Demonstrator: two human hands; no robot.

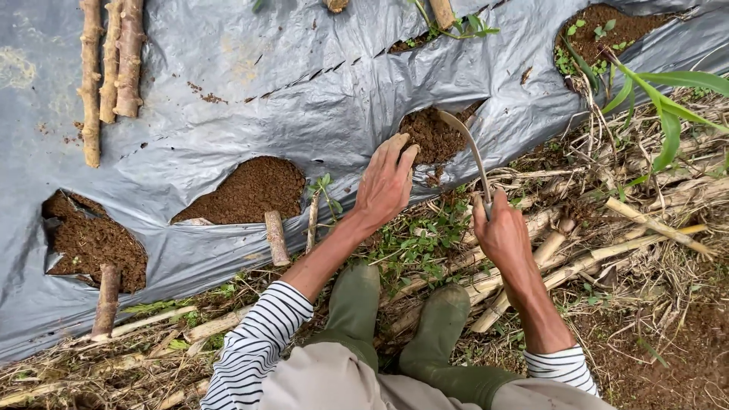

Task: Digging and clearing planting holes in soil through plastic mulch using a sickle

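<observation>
My left hand [386, 184] rests flat on the grey plastic mulch sheet [304, 83], its fingertips at the rim of a torn hole filled with brown soil [430, 137]. My right hand [500, 231] grips the handle of a curved metal sickle [468, 144], whose blade tip reaches into that same soil hole. A short cut stem cutting [276, 237] stands planted below another soil hole [250, 190] to the left. Both sleeves are striped.
Three cut stems [110, 68] lie bundled on the sheet at top left. More soil holes [87, 239] [607, 30] open in the sheet, with another planted stem [106, 300]. Dry stalks [592, 258] and weeds cover the ground around my green boots [437, 326]. A green plant [661, 99] leans in at right.
</observation>
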